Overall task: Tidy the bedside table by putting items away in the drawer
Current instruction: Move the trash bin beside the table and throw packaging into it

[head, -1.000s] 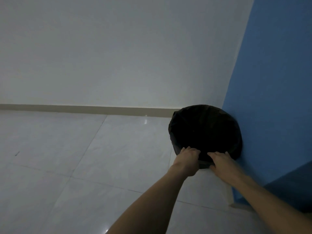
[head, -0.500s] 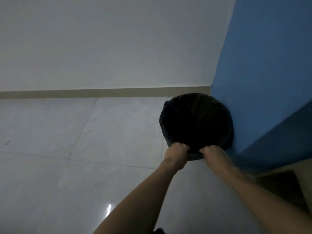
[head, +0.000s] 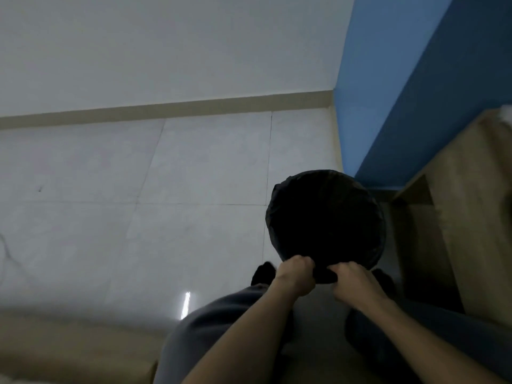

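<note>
Both hands are down at the near rim of the round black bin lined with a dark plastic bag [head: 324,217]. The left hand [head: 295,275] is clenched on the bunched liner at the rim, and the right hand [head: 352,278] grips the same edge just beside it. Whether the bin sits on the pale tiled floor [head: 166,189] or hangs just above it is hard to judge in this dim light.

The light wooden bedside table [head: 471,217] stands at the right, against the blue wall [head: 415,79], with the bin close beside it. A drawer front can't be made out from here, and only a small pale shape shows at the table's far top edge, too blurred to identify.

Now the risks. Both grips are on thin plastic at one side of the rim, so a pull could slip the liner off, or tip the bin toward the person's dark-trousered legs [head: 221,328]. The bin is also tight to the table's side, and any swing right would likely knock it. And in this gloom, anything small dropping into that black interior would be hard to spot.
</note>
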